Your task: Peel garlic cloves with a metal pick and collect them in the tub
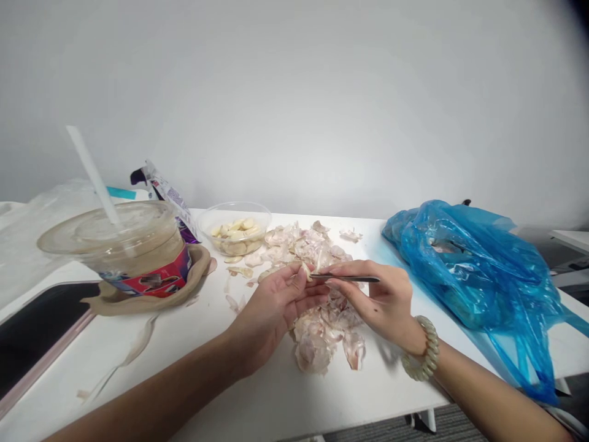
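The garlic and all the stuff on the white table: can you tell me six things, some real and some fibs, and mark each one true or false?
1. The right hand holds a thin tool. True.
2. The left hand is inside the clear bowl. False: the left hand holds a garlic clove, away from the clear bowl.
3. Papery skins lie on the white table. True.
4. The plastic bag is red. False: the plastic bag is blue.
5. The beaded bracelet is on the left wrist. False: the beaded bracelet is on the right wrist.
6. The drink cup has a straw in it. True.
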{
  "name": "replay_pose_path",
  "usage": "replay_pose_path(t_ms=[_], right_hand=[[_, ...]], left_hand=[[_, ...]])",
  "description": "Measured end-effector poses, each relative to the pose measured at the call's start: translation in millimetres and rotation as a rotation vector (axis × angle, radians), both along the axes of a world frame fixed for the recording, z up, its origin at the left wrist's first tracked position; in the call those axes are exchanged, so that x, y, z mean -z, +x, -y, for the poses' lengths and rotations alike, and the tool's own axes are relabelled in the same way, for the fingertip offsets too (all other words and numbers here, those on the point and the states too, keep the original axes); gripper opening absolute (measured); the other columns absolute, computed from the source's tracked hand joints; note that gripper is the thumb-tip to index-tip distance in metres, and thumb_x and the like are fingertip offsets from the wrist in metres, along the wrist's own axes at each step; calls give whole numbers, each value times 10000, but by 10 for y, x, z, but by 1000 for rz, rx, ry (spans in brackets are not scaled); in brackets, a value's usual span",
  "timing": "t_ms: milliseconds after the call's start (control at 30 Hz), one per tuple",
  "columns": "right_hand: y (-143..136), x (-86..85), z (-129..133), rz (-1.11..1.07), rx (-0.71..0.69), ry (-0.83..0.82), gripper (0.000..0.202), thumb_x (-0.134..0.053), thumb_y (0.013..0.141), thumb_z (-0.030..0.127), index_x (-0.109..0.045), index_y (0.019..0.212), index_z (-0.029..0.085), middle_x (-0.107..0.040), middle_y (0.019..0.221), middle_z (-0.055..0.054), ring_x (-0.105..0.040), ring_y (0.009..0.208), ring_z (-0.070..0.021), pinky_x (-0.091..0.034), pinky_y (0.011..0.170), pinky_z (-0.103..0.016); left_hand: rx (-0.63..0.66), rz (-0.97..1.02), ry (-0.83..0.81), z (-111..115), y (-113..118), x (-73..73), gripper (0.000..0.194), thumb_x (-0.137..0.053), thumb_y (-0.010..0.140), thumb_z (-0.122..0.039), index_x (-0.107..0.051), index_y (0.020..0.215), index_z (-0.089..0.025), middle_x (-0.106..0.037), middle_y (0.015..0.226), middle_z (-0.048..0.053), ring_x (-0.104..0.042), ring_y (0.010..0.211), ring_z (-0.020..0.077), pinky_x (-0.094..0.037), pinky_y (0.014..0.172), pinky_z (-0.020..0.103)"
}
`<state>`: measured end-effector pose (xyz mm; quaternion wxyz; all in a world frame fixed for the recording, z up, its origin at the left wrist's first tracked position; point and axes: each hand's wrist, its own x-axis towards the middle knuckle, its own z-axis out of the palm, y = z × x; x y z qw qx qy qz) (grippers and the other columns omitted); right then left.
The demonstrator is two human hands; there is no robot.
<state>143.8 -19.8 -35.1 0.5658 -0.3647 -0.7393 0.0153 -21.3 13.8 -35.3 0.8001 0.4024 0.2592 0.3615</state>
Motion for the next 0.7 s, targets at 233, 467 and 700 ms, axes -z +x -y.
replay_pose_path(t_ms=[233,467,700], right_hand=[[-9,-9,-4,-76,7,-68,113,-676,745,132,-678,843,189,-740,780,-17,-699,702,-151,-570,620,-252],[-16,-7,14,-79,32,-78,98,-681,740,123,-677,819,181,-736,758,-14,-688,668,-134,-561,604,-232],[-9,-24,17,-73,78,-50,105,-684,734,112,-675,809,185,-727,727,9,-674,629,-111,-551,573,-209]], left_hand=[[-2,0,-17,14,10,-27,125,-517,874,-196,-616,882,-121,-679,895,76,-633,848,126,-505,850,241],[-5,7,-35,20,8,-40,121,-521,872,-190,-619,877,-119,-686,899,78,-638,830,118,-511,837,232],[-3,9,-33,12,5,-30,146,-546,857,-221,-635,903,-114,-694,899,82,-646,810,122,-512,823,226]])
